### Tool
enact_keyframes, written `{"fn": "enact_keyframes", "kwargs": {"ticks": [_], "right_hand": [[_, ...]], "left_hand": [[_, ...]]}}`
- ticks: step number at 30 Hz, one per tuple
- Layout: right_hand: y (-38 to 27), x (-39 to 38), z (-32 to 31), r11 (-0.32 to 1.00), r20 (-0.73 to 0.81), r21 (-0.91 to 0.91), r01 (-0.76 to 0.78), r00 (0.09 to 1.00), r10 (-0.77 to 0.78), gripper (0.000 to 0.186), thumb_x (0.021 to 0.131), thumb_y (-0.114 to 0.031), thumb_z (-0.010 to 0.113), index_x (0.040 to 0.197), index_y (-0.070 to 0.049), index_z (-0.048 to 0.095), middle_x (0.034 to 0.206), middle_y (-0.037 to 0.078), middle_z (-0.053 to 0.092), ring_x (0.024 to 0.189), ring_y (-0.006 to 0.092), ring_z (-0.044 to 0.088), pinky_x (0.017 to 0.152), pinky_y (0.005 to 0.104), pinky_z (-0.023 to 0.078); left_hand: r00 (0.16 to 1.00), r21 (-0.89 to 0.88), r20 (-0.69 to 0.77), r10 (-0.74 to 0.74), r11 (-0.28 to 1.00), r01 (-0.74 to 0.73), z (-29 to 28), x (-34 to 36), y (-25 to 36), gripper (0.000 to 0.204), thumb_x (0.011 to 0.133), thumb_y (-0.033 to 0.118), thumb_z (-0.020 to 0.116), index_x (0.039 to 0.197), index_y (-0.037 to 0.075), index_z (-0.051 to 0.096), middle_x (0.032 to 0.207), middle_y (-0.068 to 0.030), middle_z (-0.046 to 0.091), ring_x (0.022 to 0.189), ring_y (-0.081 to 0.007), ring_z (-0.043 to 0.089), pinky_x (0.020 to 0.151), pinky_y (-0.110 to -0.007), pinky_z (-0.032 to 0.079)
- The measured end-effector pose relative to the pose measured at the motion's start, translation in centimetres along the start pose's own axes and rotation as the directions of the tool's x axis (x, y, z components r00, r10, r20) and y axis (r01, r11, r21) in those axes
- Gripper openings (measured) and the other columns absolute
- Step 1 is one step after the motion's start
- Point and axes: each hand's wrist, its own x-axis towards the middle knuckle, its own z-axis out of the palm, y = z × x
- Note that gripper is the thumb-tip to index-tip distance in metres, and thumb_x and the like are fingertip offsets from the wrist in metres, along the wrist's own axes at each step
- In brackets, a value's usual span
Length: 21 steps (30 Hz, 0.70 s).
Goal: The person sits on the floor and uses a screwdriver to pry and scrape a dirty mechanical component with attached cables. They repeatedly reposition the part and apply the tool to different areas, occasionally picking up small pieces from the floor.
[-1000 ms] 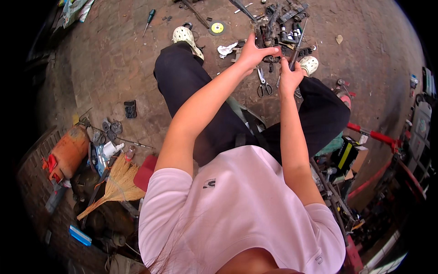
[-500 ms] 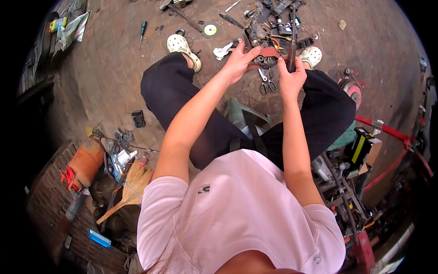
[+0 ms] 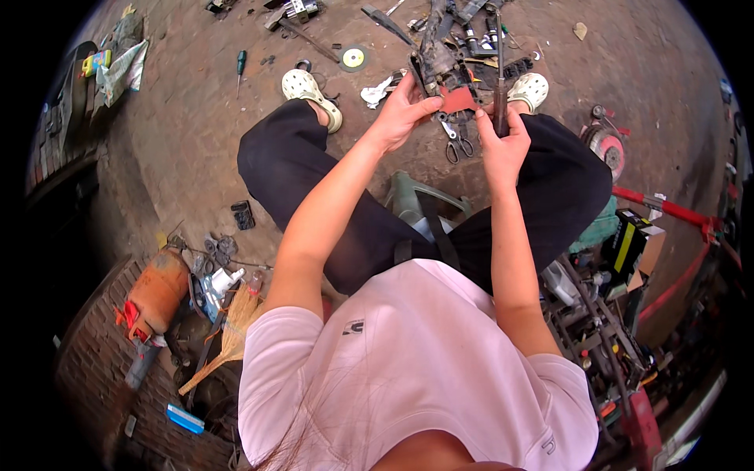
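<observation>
My left hand grips the near left side of a dark, greasy machine part, its thumb against a flat red piece at the part's near end. The fingers behind are partly hidden. My right hand is closed round the dark handle of a screwdriver-like tool, whose long thin shaft points away from me. Its thumb tip comes close to the red piece's right edge; whether they touch I cannot tell. Below the part, scissors with dark handles lie on the ground.
A crumpled white cloth, a cutting disc, a hammer and a green screwdriver lie beyond my left foot. An orange tank and a straw broom are at left. Red metal bars stand at right.
The machine part has tilted, and more of the red piece's flat face shows. My right hand with the tool has shifted slightly nearer to me. The whole view has moved a little.
</observation>
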Motion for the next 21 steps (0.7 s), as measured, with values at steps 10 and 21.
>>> {"fn": "enact_keyframes", "kwargs": {"ticks": [10,21], "right_hand": [[-2.5,-1.8,1.2,0.993,-0.053,0.021,0.119,0.992,-0.118,0.02,0.081,-0.012,0.074,0.09,0.0,0.062,0.073,-0.004,0.059,0.061,0.0008,0.048,0.055,0.0184,0.039],[-3.2,-0.8,1.3,0.954,0.142,0.146,-0.261,0.96,0.24,0.019,0.083,-0.014,0.072,0.09,0.001,0.063,0.067,0.001,0.059,0.053,0.0028,0.047,0.047,0.0189,0.034]], "left_hand": [[0.996,-0.111,0.083,0.046,0.993,-0.036,-0.4,-0.9,0.7,0.064,0.085,0.018,0.071,0.137,0.009,0.036,0.126,-0.0028,0.05,0.111,-0.0134,0.052,0.091,-0.03,0.044],[0.983,0.051,0.079,0.169,0.984,-0.173,-0.6,-0.7,0.6,0.067,0.084,0.019,0.073,0.138,0.007,0.035,0.125,-0.0044,0.05,0.115,-0.0151,0.049,0.096,-0.031,0.042]]}}
